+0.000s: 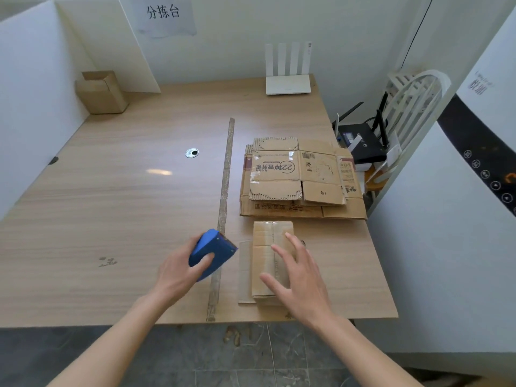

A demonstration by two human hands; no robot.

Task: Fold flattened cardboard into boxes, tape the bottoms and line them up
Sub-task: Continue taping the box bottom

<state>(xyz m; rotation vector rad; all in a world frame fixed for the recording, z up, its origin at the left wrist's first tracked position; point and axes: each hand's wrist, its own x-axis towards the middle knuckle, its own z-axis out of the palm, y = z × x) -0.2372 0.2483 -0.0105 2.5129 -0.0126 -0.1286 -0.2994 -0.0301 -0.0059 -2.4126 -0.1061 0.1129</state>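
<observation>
Blue plastic showed in the left hand (178, 270), whose fingers and thumb were curled round a tape dispenser (210, 254) held just above the wooden table (125, 196), close to a long thin strip (223, 208) that ran down the tabletop. Just to its right sat a folded cardboard box (265, 247) near the table's front edge, one flap lying flat on the left side. The right hand (300, 280) was over that box with fingers spread and straight; whether they touched the cardboard could not be told. Behind the box lay a stack of flattened cardboard (301, 177). Another made-up box (101, 92) stood well apart at the far left corner, beside a white panel (111, 46). A white router (288, 79) stood at the far edge.
</observation>
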